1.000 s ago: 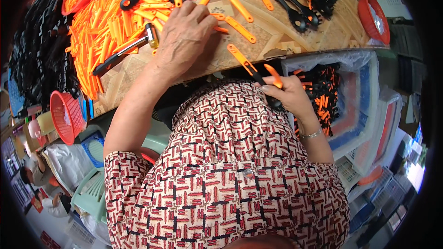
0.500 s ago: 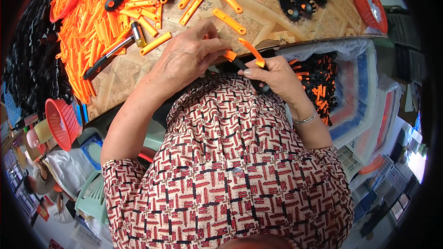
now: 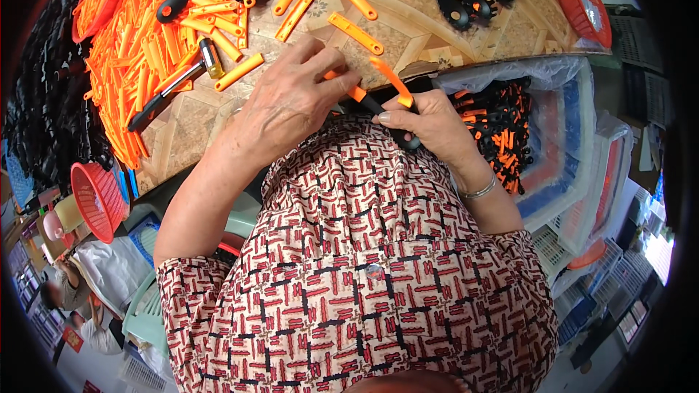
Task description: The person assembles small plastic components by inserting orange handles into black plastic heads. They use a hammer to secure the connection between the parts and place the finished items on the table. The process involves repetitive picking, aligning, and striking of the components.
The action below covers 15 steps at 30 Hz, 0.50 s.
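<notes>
My left hand is closed with its fingertips on an orange handle, which meets the end of a black utensil shaft. My right hand grips that black utensil, its thumb across the shaft; a rounded black end shows below the fingers. A second orange handle slants up out of the right hand, with a dark piece at its lower end. Both hands are in front of the patterned shirt, at the table's near edge. The fingers partly hide how the parts join.
Loose orange handles are heaped on the table at left, beside a black-handled screwdriver or hammer-like tool. Black spoons with orange handles lie at the far right. A plastic-lined bin of black-and-orange pieces stands at right. Red baskets flank the table.
My left hand has shifted slightly up and its fingers have curled differently, showing more of the orange handle. My right hand keeps its grip almost in place.
</notes>
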Available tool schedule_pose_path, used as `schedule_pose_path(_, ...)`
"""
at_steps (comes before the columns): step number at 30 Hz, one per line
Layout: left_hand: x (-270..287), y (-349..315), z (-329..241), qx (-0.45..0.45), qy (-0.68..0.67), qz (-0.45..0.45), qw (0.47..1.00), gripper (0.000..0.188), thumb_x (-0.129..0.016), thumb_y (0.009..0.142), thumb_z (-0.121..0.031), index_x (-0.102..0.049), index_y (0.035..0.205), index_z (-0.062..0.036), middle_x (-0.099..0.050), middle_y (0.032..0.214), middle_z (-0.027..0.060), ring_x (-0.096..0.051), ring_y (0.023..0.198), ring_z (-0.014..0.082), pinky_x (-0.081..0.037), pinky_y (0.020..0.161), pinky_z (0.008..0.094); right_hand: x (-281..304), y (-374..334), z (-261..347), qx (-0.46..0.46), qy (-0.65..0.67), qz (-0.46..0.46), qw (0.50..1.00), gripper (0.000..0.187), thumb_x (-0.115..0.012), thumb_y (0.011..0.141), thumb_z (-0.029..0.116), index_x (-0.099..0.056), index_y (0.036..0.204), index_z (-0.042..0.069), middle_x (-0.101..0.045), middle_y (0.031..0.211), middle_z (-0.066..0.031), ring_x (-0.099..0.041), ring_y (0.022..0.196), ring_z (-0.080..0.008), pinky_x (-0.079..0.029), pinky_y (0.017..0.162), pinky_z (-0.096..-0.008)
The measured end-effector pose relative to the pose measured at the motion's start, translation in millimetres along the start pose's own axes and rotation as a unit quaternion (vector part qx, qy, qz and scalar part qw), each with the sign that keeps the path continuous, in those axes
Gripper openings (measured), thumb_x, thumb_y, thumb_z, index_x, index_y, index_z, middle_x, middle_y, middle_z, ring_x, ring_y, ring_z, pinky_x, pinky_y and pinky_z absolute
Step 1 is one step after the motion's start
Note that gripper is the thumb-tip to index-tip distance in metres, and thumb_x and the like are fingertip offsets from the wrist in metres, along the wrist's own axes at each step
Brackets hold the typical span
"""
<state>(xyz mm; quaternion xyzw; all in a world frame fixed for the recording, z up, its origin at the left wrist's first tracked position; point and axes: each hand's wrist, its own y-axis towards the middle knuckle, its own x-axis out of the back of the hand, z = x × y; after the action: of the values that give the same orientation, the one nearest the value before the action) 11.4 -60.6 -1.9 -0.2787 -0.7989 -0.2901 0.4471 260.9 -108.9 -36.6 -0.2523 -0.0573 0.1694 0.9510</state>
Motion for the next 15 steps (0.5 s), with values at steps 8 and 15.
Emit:
schedule_pose_path(8,-13,-5,-1,0.095,-0.105,-0.048,0.989,0.027,-0.082,0.081,-0.017,-0.082,0.107,-0.0135,-0.064,0.101,0.0017,-0.057,0.102,0.0242,-0.046,0.092,0.0366,-6,1,-1,-0.023,0.017,0.0,1.0,0.023,-0.083,0.089,0.024,-0.077,0.093,0.002,-0.059,0.067,0.007,-0.051,0.058,-0.0012,-0.04,0.052,-0.0203)
schedule_pose_path(15,-4,-2,15,0.035,-0.077,0.021,0.996,0.019,-0.079,0.082,-0.02,-0.082,0.1,-0.0167,-0.064,0.102,-0.003,-0.056,0.106,0.0231,-0.039,0.097,0.0446,-5,3,-5,-0.041,0.055,0.037,0.997,0.02,-0.081,0.09,0.021,-0.076,0.096,0.002,-0.061,0.068,0.0055,-0.053,0.058,-0.0021,-0.042,0.052,-0.0206)
